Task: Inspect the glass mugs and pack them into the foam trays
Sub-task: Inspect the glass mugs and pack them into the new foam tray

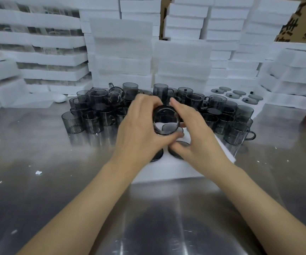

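Centrally, the fingers of both hands curl around one smoked glass mug, tipped so its open mouth faces the camera. The left hand wraps the mug's left side, thumb beneath; the right hand grips the right side, fingertips at the rim and thumb below. The mug is held above a white foam tray lying on the steel table, with two dark mugs already seated in the tray's near pockets, partly hidden by the hands. Behind the tray stands a crowd of loose mugs, some stacked. Round glass lids lie on foam at right rear. Stacks of foam trays fill the background.
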`<state>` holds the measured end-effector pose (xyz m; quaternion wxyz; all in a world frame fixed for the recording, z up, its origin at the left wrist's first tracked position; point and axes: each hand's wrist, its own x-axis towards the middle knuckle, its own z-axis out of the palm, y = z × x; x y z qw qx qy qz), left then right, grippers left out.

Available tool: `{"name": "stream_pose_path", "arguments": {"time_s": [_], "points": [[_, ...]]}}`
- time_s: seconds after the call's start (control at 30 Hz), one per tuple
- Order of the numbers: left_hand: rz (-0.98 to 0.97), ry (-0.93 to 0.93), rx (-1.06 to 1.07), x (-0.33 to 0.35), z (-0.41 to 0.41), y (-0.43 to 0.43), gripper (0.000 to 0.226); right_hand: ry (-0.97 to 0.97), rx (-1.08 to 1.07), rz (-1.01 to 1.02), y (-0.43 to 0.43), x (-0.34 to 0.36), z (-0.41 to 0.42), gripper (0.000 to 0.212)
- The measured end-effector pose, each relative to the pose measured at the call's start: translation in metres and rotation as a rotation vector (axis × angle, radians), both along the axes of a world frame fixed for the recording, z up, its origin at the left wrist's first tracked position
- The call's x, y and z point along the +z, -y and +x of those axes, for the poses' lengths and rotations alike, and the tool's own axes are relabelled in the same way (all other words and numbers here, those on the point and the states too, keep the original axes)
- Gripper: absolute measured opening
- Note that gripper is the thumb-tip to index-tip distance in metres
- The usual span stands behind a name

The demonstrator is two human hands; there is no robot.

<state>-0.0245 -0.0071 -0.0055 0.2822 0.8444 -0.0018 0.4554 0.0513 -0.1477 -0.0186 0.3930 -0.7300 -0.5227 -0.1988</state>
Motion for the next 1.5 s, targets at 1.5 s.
{"name": "stream_pose_path", "arguments": {"time_s": [1.5], "points": [[0.127, -0.167, 0.130, 0.003, -0.005, -0.014, 0.046, -0.098, -0.399, -0.460, 0.050, 0.034, 0.027, 0.057]]}}
